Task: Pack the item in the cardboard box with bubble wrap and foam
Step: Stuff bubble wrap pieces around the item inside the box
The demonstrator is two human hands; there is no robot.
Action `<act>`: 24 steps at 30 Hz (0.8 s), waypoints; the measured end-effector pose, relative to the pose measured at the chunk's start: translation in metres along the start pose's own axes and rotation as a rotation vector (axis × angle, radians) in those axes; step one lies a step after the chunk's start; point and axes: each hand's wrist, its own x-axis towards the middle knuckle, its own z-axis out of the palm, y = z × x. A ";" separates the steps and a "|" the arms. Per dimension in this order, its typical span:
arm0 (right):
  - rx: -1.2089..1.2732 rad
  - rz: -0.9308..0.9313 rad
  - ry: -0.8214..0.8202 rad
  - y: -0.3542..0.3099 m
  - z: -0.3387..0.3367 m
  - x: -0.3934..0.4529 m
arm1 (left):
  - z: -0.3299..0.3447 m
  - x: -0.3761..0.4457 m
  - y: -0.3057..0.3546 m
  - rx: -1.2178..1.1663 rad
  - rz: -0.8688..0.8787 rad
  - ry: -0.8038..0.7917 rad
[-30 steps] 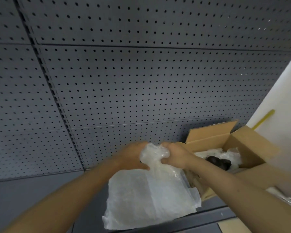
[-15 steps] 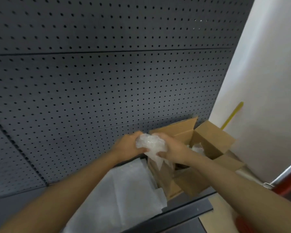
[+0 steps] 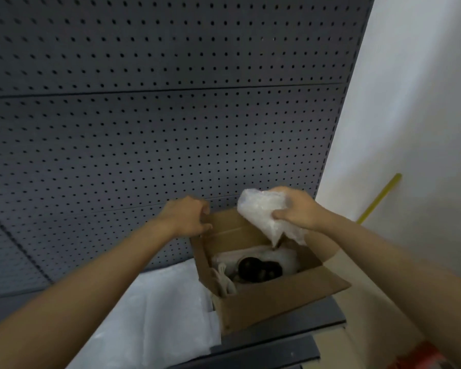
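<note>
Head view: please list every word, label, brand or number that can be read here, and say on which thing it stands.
None can be read.
Cardboard box: plain brown walls and flaps, no print visible.
Bubble wrap in the right hand: clear, no text.
Foam sheet: plain white.
Pegboard: only holes, no signs.
Dark item in the box: too blurred to tell.

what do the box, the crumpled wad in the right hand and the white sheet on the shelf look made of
Box: brown cardboard, matte, with folded flaps and raw cut edges. Wad gripped by the right hand: thin translucent plastic, glossy and crinkled, likely bubble wrap, though the bubbles are too blurred to confirm. Sheet: white, soft-looking and slightly translucent, probably thin foam wrap, possibly plastic film.
</note>
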 end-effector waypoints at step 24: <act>-0.430 -0.216 -0.541 0.126 0.012 0.049 | 0.120 0.091 0.123 -0.013 -0.142 -0.451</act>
